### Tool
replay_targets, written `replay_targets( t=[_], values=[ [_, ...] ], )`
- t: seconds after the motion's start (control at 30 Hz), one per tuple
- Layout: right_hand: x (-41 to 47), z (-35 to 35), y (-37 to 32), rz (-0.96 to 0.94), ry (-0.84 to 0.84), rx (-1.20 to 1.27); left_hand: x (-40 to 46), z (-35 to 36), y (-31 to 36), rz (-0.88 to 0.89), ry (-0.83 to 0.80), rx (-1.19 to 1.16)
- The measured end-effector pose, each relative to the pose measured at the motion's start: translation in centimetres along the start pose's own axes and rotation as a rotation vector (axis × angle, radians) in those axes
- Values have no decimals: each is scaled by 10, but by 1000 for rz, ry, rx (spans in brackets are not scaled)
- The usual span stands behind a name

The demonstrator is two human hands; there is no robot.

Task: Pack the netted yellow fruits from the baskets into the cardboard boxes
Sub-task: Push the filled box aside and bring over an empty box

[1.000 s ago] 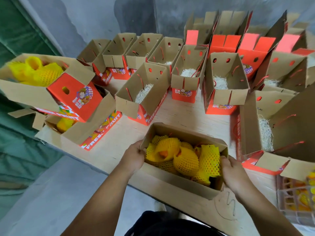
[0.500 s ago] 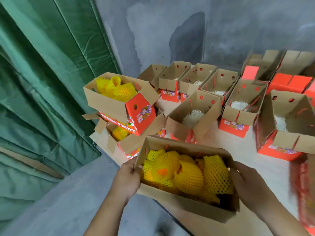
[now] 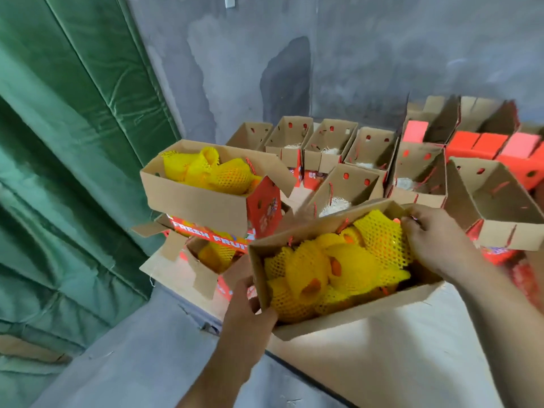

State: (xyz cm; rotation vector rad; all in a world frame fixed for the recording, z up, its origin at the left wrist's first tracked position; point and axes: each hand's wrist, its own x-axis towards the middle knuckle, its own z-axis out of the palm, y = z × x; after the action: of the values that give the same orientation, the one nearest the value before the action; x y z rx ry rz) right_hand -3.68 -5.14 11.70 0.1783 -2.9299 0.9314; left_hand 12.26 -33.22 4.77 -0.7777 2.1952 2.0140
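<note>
While we log this lot, we hold one open brown cardboard box [image 3: 350, 316] filled with yellow fruits in yellow foam netting [image 3: 338, 266] off the pale table top [image 3: 412, 357], tilted, its left end lower.

Hands: our left hand [image 3: 247, 313] grips the box's near-left corner, thumb over the rim; our right hand [image 3: 435, 240] clasps the far-right rim, fingers curled over the edge and touching the netting. The hands are apart, one at each end.

Neighbouring stock: two filled red-printed cardboard boxes in a stack [image 3: 206, 207] just left, the upper one askew on the lower; a cluster of open, unfilled brown boxes with white shredded padding [image 3: 353, 172] behind. No baskets in view.

Risks, as we judge them: the tilt could roll fruit toward the low corner and over the rim; the loose flaps give a weak hold and could buckle; adding this box to the crooked stack could topple it off the table edge.
</note>
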Motion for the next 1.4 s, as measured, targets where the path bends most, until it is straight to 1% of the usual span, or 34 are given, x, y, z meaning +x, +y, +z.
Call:
replay_targets(
  t=[0.07, 0.2, 0.3, 0.4, 0.5, 0.6, 0.63, 0.7, 0.73, 0.77, 0.8, 0.83, 0.87, 0.9, 0.97, 1.07, 1.23, 1.33, 1.4],
  values=[
    [-8, 21, 13, 46, -28, -39, 13, 0, -24, -83, -24, 91],
    [-26, 71, 44, 195, -120, -20, 40, 3, -53, -126, -78, 296],
    [-33, 101, 61, 332, -117, 23, 55, 14, -65, -70, -49, 395],
    [-28, 115, 66, 389, -61, 15, 63, 32, -69, 16, 58, 397],
    [-17, 122, 63, 363, -83, -9, 74, 39, -72, 12, 118, 398],
    [-1, 120, 64, 353, -106, 50, 80, 37, -76, -45, 108, 408],
    [8, 118, 62, 317, -76, 56, 80, 38, -78, -56, 84, 400],
    [33, 116, 51, 166, 10, -47, 80, 40, -79, -56, 48, 395],
    [48, 117, 43, 78, -4, -116, 80, 41, -79, -48, 46, 401],
    [63, 120, 34, 20, -92, -147, 81, 42, -80, -38, 56, 411],
    [76, 126, 24, 2, -228, -153, 81, 42, -80, -34, 71, 418],
    [86, 134, 17, 9, -373, -167, 82, 43, -80, -44, 88, 426],
    [92, 142, 12, 22, -472, -185, 82, 42, -80, -61, 103, 432],
    [94, 149, 12, 29, -484, -200, 83, 43, -80, -73, 115, 434],
    [92, 154, 16, 32, -367, -204, 83, 44, -81, -78, 127, 432],
    [91, 135, 21, 3, -188, -168, 84, 46, -79, -78, 131, 439],
    [91, 65, 18, -108, 22, -13, 81, 48, -81, -63, 126, 412],
    [71, 21, 27, -227, 136, -35, 94, 54, -73, -57, 166, 398],
    [50, 0, 36, -257, 199, -58, 108, 59, -64, -46, 182, 357]
  ],
)
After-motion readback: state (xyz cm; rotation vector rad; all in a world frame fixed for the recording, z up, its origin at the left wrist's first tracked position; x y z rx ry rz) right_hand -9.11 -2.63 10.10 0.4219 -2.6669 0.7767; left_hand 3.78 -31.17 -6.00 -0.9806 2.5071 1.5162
